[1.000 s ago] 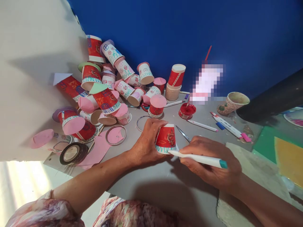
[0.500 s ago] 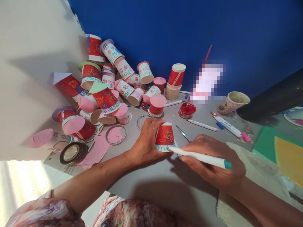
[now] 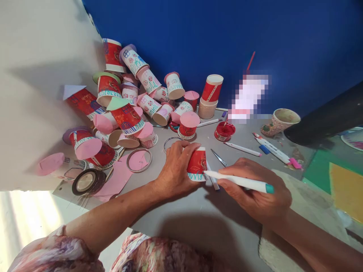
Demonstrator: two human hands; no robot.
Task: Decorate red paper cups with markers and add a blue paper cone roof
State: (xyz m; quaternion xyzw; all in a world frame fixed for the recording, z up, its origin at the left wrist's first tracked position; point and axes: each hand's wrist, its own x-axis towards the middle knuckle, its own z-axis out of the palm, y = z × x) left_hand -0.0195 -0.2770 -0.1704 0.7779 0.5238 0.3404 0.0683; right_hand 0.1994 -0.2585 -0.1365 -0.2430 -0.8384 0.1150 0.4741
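My left hand (image 3: 174, 166) is closed around a red paper cup (image 3: 197, 164), which stands upside down near the table's front. Green zigzag strokes run along the cup's lower white band. In my right hand (image 3: 258, 189) is a white marker (image 3: 241, 180) with a green end, its tip at the right edge of the cup near the zigzag. Behind the marker tip, another white pen (image 3: 213, 177) lies on the table, partly hidden. Scissors (image 3: 218, 157) rest just beyond my right hand, their handles covered by it.
A heap of decorated paper cups (image 3: 127, 117) fills the left back. Rolls of tape (image 3: 87, 182) and pink paper (image 3: 119, 179) lie at left. Behind are stacked cups (image 3: 211, 94) and a red paint jar (image 3: 224, 131); several markers (image 3: 273, 151) and a patterned cup (image 3: 280, 122) are at right.
The cup has turned slightly in my left hand. The marker has risen a little from the cup's bottom rim toward the upper edge of the zigzag.
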